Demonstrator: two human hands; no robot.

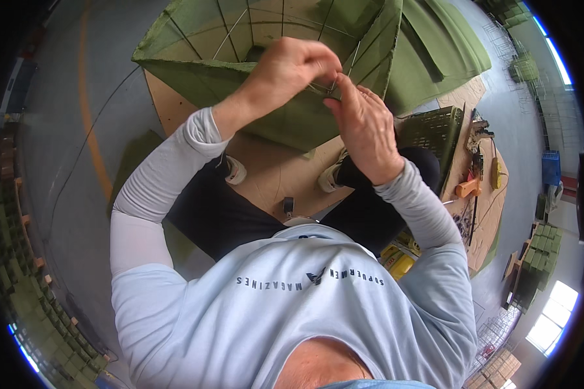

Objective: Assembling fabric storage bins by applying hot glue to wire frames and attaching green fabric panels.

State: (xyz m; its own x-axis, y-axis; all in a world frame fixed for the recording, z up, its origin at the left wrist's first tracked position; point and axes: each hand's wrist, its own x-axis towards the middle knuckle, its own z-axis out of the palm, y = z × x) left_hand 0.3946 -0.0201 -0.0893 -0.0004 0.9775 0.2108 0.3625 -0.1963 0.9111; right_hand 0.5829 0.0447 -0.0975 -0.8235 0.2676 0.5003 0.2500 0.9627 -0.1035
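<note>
A large green open-topped piece (285, 120) stands in front of me, with thin metal wires along its inner walls. My left hand (289, 68) is over its near rim, fingers bent into a pinch. Close against its fingertips is my right hand (368, 126), with fingers pressed together and the thumb near them. Both hands meet at a thin wire (355, 59) by the rim on the right. What lies between the fingertips is too small and covered to make out.
Another green shaped panel (441, 55) lies at the far right. Beside my right knee are a green slotted crate (428, 133) and a board (490, 217) bearing an orange-handled tool (468, 188) and a yellow one (496, 174). Cardboard (272, 178) covers the floor below. Green stacks (19, 279) line the left.
</note>
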